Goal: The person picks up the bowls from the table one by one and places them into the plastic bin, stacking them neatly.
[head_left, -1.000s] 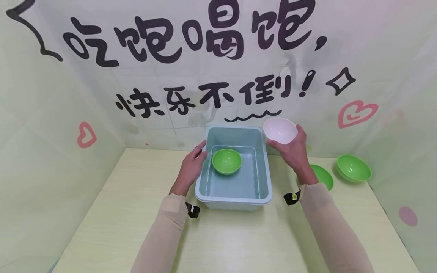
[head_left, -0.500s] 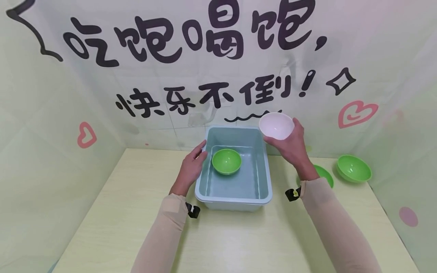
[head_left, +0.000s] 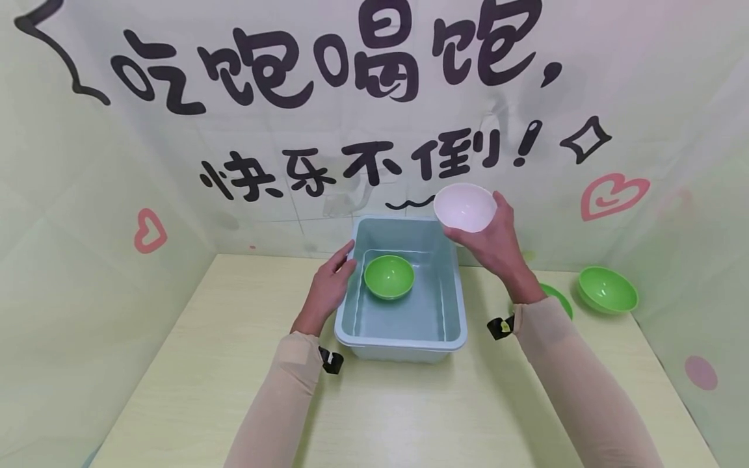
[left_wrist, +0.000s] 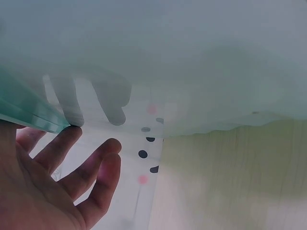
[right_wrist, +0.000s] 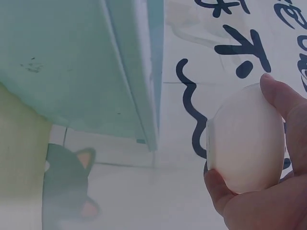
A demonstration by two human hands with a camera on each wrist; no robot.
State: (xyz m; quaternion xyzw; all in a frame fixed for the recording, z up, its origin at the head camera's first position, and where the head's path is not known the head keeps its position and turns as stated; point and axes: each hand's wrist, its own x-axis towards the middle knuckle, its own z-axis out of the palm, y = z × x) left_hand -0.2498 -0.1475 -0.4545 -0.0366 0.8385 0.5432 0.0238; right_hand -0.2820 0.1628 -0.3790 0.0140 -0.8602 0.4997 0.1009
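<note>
A light blue-grey plastic bin stands on the table with a green bowl inside. My left hand holds the bin's left rim, its thumb at the top of the edge. In the left wrist view, the fingers lie under the rim beside the outer wall, bent a little. My right hand grips a white bowl by its side, thumb and fingers spread round it. That bowl is raised at the bin's far right corner, its hollow side facing the head camera. The right wrist view shows its smooth outside.
Behind the right forearm, a green bowl is partly covered. Another green bowl stands at the table's back right corner. A printed fabric wall with black lettering rises close behind the bin. The pale wooden table extends toward me.
My right hand has carried the white bowl up and to the left, now overlapping the bin's far right corner in the head view. The left hand and bin stay put.
</note>
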